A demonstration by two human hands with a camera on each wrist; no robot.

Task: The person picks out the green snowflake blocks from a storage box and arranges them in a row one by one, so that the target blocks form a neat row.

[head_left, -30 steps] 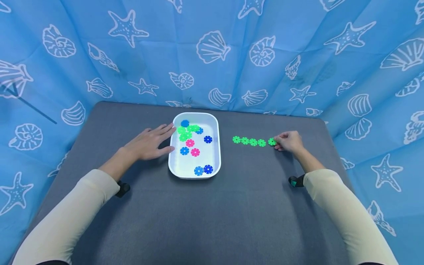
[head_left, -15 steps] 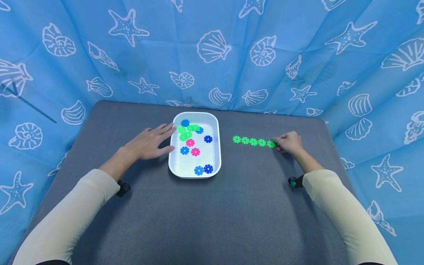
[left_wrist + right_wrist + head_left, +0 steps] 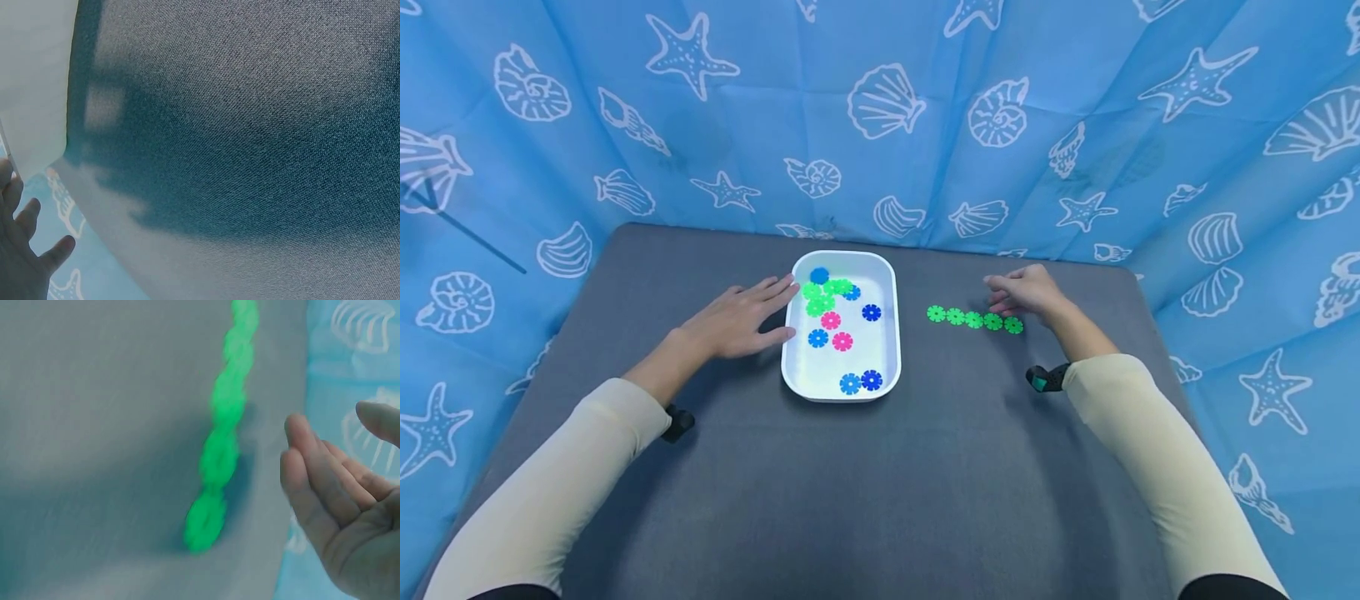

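Observation:
A row of several green notched discs (image 3: 973, 320) lies on the grey table, right of the white tray (image 3: 841, 395); in the right wrist view the green discs (image 3: 220, 456) look blurred. My right hand (image 3: 1030, 292) hovers just behind the row's right end, fingers loosely bent and holding nothing; in the right wrist view a gap shows between the thumb and the fingertips (image 3: 294, 459). My left hand (image 3: 737, 321) rests at the tray's left rim with fingers spread and straight. The left wrist view catches that hand (image 3: 28, 244) beside the tray's white wall (image 3: 31, 81).
Inside the tray are green discs (image 3: 818, 307), pink discs (image 3: 842, 342) and blue discs (image 3: 871, 380), some overlapping at its upper left. A blue curtain (image 3: 880, 167) with white sea shapes hangs behind the grey table (image 3: 880, 500).
The right hand brought the last green disc against the end of the row, let go of it, then lifted away back and to the left. The left hand stays at the tray.

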